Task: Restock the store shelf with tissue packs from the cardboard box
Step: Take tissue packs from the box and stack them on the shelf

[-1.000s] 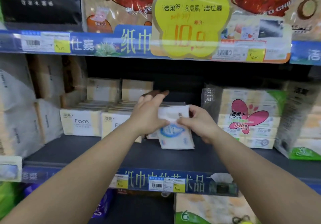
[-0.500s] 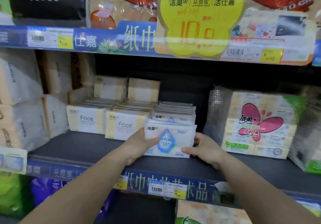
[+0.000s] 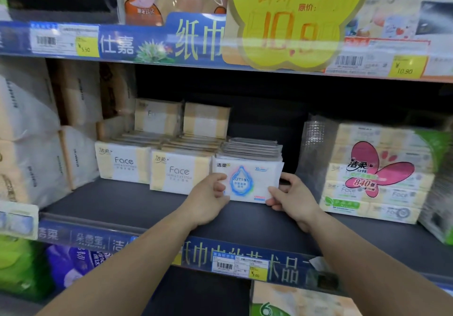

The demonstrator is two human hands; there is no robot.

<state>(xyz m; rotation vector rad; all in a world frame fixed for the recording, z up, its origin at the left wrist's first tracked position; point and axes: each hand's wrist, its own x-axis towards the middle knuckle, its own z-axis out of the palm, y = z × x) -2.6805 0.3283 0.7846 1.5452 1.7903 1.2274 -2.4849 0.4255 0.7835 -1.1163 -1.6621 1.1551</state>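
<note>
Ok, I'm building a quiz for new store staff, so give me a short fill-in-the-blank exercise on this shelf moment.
1. Both hands hold the front pack printed with a blue ____ shape, the lotion tissue pack.
2. The left hand and right hand grip it from opposite ____.
3. The packs just left of it read ____.
4. The big yellow sign above shows the price ____.

Missing words: drop; sides; Face; 10.9
</note>
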